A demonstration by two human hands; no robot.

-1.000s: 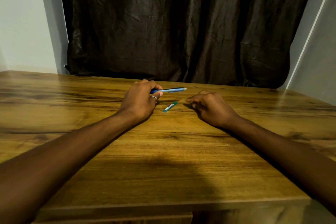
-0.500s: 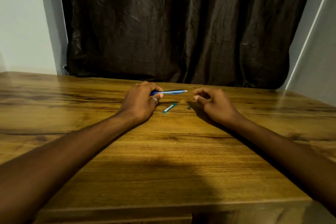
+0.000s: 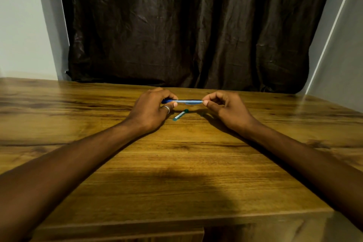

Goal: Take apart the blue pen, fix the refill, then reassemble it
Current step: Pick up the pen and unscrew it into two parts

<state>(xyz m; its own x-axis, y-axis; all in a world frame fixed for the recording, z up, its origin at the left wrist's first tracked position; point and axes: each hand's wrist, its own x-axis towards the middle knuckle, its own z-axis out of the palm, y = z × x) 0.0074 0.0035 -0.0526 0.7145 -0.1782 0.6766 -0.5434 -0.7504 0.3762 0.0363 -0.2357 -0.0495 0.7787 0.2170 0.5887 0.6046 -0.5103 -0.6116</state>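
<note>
The blue pen (image 3: 188, 101) is held level just above the wooden table (image 3: 176, 163), between both hands. My left hand (image 3: 152, 109), with a ring on one finger, grips the pen's dark blue left end. My right hand (image 3: 224, 107) pinches the pen's right tip between thumb and forefinger. A small teal pen part (image 3: 180, 115) lies on the table just below the pen, between the two hands.
A dark brown curtain (image 3: 186, 25) hangs behind the table's far edge, with pale walls on both sides. The table's near edge (image 3: 176, 220) runs across the bottom of the view.
My right hand has lifted off the table and moved left to pinch the pen's right tip. My left hand keeps its grip on the pen.
</note>
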